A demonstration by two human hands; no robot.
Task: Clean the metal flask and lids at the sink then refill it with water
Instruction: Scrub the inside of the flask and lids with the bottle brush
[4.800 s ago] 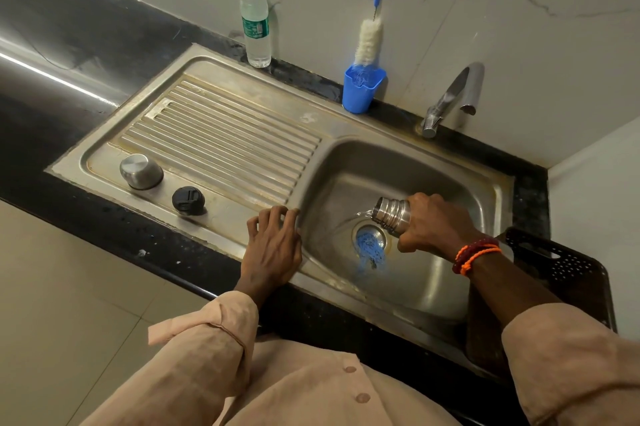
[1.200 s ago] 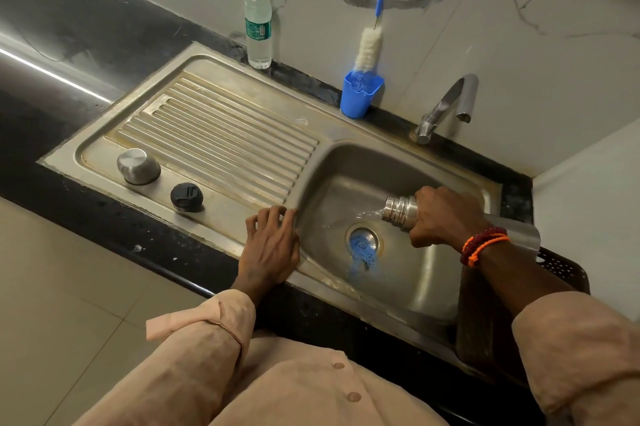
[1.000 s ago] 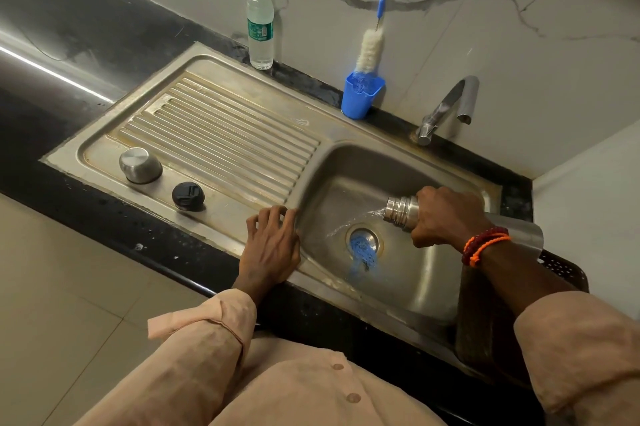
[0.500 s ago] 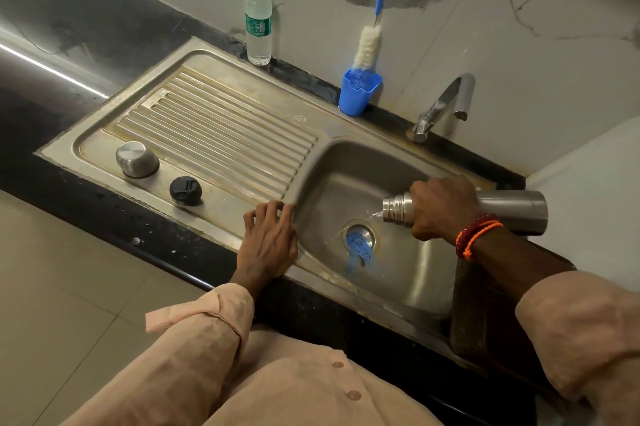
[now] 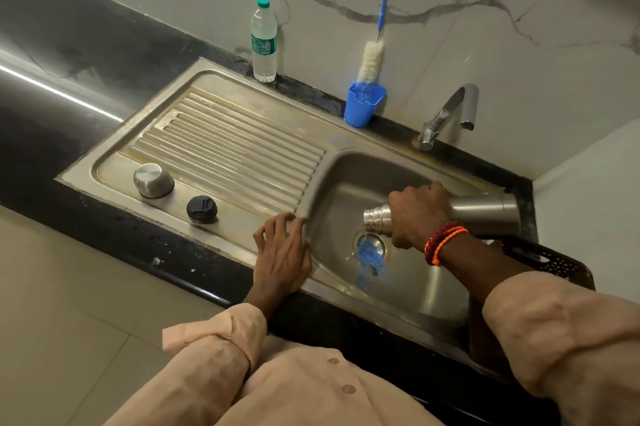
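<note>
Steel cap [image 5: 153, 180] sits dome-up at about 9 o'clock on the draining board, with the black inner lid [image 5: 202, 209] just beside it toward 3 o'clock, both still apart from the flask. Plastic water bottle [image 5: 264, 40] stands up at 11 o'clock on the bench, and the blue cup [image 5: 363, 105] with the bottle brush [image 5: 371, 60] leaning in it is at 12 o'clock against the wall

Left hand [image 5: 282, 257] is flat on the front lip of the sink [image 5: 332, 289], fingers [image 5: 277, 225] spread and relaxed, holding nothing

Then the right hand [image 5: 417, 214] has its fingers wrapped round the neck end of the metal flask [image 5: 485, 212], held over the basin. Flask is lying pretty much level, long axis running 9 to 3 o'clock, open mouth pointing at 9 and the base out at 3. I can't really tell if anything is coming out of the mouth. Drain [image 5: 370, 245] right below has a blue smear around it. Tap [image 5: 450, 114] is at 1 o'clock, spout aimed away from the mouth

My guess is the rinse is about done, so next the mouth needs swinging up toward the spout at 12-1 o'clock, and the right hand already has it, so it's the obvious one for that. Lids look like a left hand job since they're on its side
</note>
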